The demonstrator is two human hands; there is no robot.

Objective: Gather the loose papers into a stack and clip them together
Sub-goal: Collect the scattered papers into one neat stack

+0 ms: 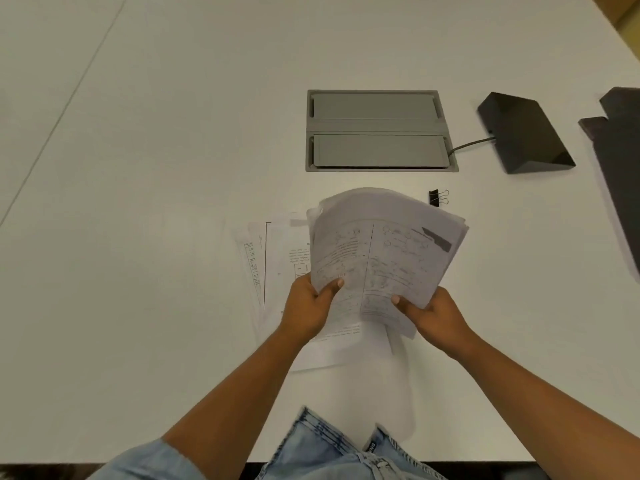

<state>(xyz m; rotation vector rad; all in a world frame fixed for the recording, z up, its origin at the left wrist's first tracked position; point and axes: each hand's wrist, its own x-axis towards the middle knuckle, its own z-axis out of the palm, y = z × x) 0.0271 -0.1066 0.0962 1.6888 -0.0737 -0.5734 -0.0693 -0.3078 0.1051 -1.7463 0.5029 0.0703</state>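
Observation:
A bundle of printed papers (384,247) is held up off the white table (138,202), tilted with its top to the right. My left hand (308,306) grips its lower left edge, thumb on the front sheet. My right hand (433,315) grips the lower right corner, thumb on top too. Several loose sheets (277,265) still lie flat on the table below and left of the bundle, fanned and partly hidden by it. A black binder clip (438,197) lies on the table just beyond the bundle's upper right corner, untouched.
A grey flush cable hatch (379,129) is set into the table behind the papers. A black wedge-shaped device (524,133) with a cable sits to its right. Dark flat objects (620,150) lie at the right edge. The table's near edge runs below my arms.

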